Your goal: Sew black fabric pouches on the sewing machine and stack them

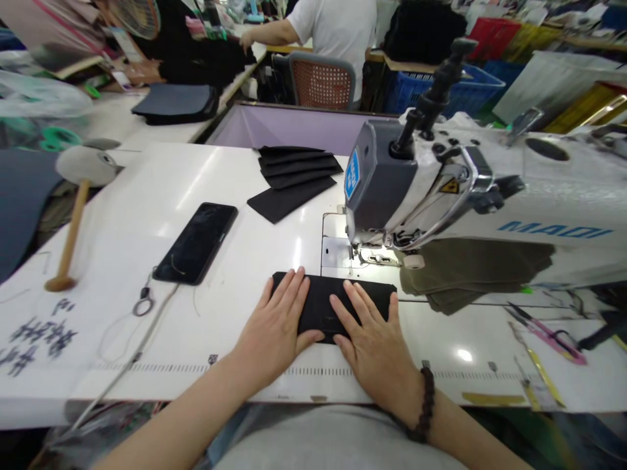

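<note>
A black rectangular fabric piece [321, 310] lies flat on the white table in front of the sewing machine [392, 176]. My left hand [281, 326] rests on its left part, fingers stretched out and pressing on the cloth. On its right part lies my right hand [375, 339], fingers spread, with a dark braided bracelet at the wrist. The needle area and metal plate [337, 251] are just beyond the piece's far edge. Behind it sits a fanned stack of black fabric pieces [296, 173]. Olive fabric pieces [470, 267] lie under the machine's arm.
A phone [196, 245] with a cable and ring lies to the left, near a wooden-handled mallet [73, 222]. Pink-handled scissors [548, 336] are at the right. A printed ruler [318, 371] runs along the front edge. Beyond, a person [337, 32] works near a chair [323, 78].
</note>
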The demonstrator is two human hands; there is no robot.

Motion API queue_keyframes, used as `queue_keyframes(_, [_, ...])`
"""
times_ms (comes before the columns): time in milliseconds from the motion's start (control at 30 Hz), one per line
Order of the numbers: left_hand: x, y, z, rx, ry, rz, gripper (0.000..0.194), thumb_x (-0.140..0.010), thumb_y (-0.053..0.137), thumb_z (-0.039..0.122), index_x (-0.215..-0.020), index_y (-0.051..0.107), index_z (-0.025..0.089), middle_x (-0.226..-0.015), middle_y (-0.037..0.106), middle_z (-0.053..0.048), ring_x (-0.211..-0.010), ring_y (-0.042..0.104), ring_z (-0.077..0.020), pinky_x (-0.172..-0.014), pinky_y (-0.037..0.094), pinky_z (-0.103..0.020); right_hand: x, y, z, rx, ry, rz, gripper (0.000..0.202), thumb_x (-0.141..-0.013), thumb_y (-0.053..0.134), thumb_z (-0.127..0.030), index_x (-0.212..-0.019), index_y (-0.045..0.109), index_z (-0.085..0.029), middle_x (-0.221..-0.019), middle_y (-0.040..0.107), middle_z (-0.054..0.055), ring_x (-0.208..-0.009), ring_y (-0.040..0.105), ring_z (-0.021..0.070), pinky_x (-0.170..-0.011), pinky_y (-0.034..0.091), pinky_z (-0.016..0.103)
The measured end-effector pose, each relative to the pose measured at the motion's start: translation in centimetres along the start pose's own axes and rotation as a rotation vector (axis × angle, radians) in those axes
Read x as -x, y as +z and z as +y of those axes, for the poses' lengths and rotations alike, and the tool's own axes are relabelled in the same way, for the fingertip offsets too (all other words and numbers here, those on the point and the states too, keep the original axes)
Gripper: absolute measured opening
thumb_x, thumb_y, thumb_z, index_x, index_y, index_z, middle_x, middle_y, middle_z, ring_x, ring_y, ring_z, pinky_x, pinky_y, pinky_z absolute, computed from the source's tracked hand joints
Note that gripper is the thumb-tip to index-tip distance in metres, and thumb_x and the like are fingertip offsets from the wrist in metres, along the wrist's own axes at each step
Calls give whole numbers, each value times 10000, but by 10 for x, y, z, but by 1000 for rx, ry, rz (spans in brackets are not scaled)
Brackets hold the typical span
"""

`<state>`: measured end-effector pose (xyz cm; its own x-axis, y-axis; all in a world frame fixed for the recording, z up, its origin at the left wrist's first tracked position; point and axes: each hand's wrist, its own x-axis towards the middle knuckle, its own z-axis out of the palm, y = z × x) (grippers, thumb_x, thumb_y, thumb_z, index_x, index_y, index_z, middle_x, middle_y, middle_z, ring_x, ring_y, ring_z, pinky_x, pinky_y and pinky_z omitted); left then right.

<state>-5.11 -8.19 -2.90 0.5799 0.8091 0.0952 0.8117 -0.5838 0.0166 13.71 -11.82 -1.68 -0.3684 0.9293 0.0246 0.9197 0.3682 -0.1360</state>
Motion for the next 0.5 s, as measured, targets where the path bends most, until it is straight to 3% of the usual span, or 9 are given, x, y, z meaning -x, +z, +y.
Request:
queue_keyframes(133, [21,-2,-22,-59,-109,-3,635,-876,285,508,-1311,286,45,-1380,274,-187,-1276,247,-302,-988,272,-530,1,0,0,-18,3,-4,452,-886,334,-342,-1328,315,-249,-1413,258,86,-1284,217,242,-978,42,624])
queue_keyframes(233, [30,-9,-20,-80,-140,78,586,-884,326,446,-1288,320,22,-1371,279,-208,-1266,248,-332,-973,286,-535,1,4,0,-29,2,4,447,-889,328,-342,-1325,324,-241,-1412,260,91,-1287,209,241,-977,39,625])
queue_keyframes(300, [30,-16,-13,-53,-36,105,455,-895,359,314,-1270,365,58,-1348,336,-183,-1216,340,-303,-960,335,-478,1,6,1,-43,-1,24,448,-883,346,-332,-1321,331,-236,-1408,265,99,-1286,210,252,-972,56,634])
queue_keyframes(367, [24,-21,-8,1,145,59,353,-884,352,162,-1223,438,116,-1262,462,-124,-1099,465,-236,-923,394,-392,2,1,4,-84,-2,61,461,-870,378,-322,-1317,341,-215,-1406,261,123,-1285,204,279,-963,105,641])
queue_keyframes(433, [13,-22,-10,41,261,17,334,-866,337,87,-1152,504,127,-1159,546,-93,-1013,517,-204,-897,417,-357,6,-17,9,-199,-29,90,451,-861,396,-312,-1294,382,-186,-1385,294,148,-1268,244,290,-965,200,599])
queue_keyframes(500, [-6,-20,-19,63,234,50,310,-865,329,79,-1098,533,93,-1138,549,-112,-1031,508,-217,-926,394,-385,15,-47,15,-423,-125,70,376,-869,385,-299,-1221,469,-199,-1279,447,116,-1183,394,229,-956,335,454])
